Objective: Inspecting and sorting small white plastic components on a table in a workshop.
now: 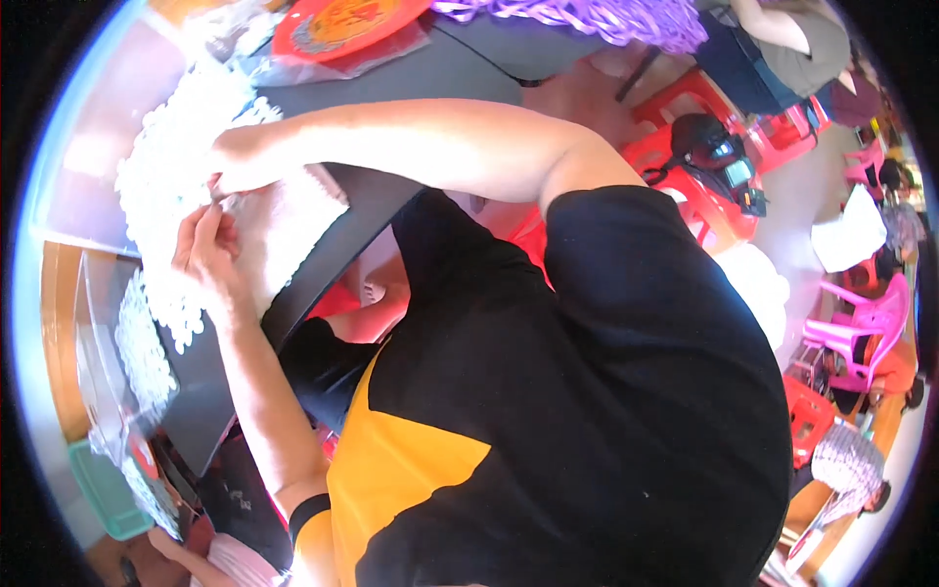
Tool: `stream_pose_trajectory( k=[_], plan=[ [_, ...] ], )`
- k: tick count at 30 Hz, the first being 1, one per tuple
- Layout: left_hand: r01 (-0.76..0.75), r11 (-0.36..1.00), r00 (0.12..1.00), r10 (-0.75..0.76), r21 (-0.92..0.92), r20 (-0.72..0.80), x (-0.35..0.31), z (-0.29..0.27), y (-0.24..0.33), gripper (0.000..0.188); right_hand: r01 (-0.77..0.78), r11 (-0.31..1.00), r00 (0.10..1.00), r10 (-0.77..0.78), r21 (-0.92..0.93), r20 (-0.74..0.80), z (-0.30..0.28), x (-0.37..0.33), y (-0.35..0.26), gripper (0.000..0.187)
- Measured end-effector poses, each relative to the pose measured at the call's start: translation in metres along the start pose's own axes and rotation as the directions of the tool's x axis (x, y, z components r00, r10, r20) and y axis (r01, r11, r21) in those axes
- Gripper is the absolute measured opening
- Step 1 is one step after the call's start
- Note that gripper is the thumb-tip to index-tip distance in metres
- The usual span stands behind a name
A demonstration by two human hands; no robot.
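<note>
My right hand (245,157) reaches across from the right, its thumb and fingers pinched together over the table. Just below it, my left hand (210,256) has its fingers curled up toward the right fingertips. Both hands seem to grip something tiny between them, too small and washed out by glare to name. Around and beyond them spreads a heap of small white pieces (161,186). A pale, cloth-like sheet (293,220) lies under and beside my hands, near the edge of the dark table (469,78).
A red round tray (342,27) in clear plastic lies at the far side, with purple ribbon strands (587,18) farther right. More white pieces (147,342) sit at the left, above a green tray (108,489). Red chairs (704,201) and other people (792,49) are to my right.
</note>
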State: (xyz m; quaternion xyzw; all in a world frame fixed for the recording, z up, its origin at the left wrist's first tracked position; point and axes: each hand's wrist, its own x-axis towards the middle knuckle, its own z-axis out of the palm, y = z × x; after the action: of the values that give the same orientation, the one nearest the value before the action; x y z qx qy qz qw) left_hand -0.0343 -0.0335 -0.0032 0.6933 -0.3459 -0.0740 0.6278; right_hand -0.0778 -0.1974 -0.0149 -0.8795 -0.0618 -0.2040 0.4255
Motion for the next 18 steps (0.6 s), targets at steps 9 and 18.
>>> stream_pose_trajectory(
  k=[9, 18],
  plan=[
    [-0.059, 0.993, 0.996, 0.052, 0.104, 0.066, 0.0, -0.002, -0.001, 0.017, 0.016, 0.996, 0.995, -0.025, -0.093, -0.096, 0.016, 0.014, 0.014, 0.014],
    [-0.069, 0.996, 0.998, 0.07, 0.052, -0.008, -0.006, -0.008, 0.002, 0.017, -0.056, 0.965, 0.985, 0.011, -0.258, -0.17, 0.027, 0.0, -0.022, 0.021]
  ],
)
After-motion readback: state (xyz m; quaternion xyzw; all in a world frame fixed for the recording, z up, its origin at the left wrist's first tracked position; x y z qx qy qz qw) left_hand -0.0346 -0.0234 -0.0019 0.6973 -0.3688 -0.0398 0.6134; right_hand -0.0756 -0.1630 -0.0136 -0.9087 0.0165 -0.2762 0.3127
